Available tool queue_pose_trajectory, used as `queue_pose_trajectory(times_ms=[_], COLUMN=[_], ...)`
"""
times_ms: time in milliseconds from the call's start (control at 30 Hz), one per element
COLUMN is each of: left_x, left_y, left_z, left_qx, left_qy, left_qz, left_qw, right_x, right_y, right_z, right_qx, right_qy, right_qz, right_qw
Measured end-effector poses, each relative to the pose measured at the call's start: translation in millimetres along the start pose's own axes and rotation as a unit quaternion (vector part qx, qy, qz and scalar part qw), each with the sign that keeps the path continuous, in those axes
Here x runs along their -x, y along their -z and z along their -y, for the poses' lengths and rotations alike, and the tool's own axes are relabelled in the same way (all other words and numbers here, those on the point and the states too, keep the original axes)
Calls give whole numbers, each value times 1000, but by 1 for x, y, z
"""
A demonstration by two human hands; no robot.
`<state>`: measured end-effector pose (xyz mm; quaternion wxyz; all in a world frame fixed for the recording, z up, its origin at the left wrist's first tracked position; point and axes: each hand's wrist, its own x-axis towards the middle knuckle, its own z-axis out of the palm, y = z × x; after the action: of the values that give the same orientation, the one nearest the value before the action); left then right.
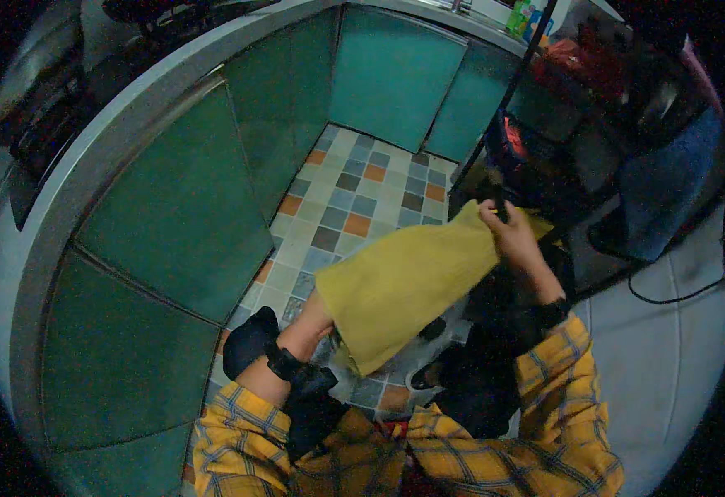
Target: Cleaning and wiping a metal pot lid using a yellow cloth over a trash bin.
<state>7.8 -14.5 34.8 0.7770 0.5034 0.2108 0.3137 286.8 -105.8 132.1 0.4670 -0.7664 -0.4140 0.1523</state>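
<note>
A yellow cloth [412, 267] is stretched at a slant between my hands, above the tiled floor. My right hand [514, 233] pinches its far end, and a corner pokes out past the knuckles. Against the right fingers shows a dark, narrow object [499, 196], too dim to name. At the near end my left hand [317, 317] reaches under the cloth, which hides the fingers. Each wrist wears a black band, and the sleeves are yellow plaid.
Green cabinet doors [170, 205] line the left and far sides below a curved pale counter edge [114, 118]. On the right stands a dark rack post [505, 99] with cluttered items. A blue cloth-like item [666, 180] hangs there, above a thin black cable [660, 301].
</note>
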Motion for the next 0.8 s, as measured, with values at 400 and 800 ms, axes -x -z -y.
queue_pose_trajectory(times_ms=[400,800], left_x=[8,8], left_y=[-30,-20], left_z=[1,11], left_qx=[-31,-107], left_qy=[138,36], left_qz=[5,0], left_qw=[990,994], right_x=[30,112], right_y=[26,-3], right_z=[-37,12], right_qx=[218,263], right_qy=[208,293], right_qz=[12,157], right_qw=[953,906])
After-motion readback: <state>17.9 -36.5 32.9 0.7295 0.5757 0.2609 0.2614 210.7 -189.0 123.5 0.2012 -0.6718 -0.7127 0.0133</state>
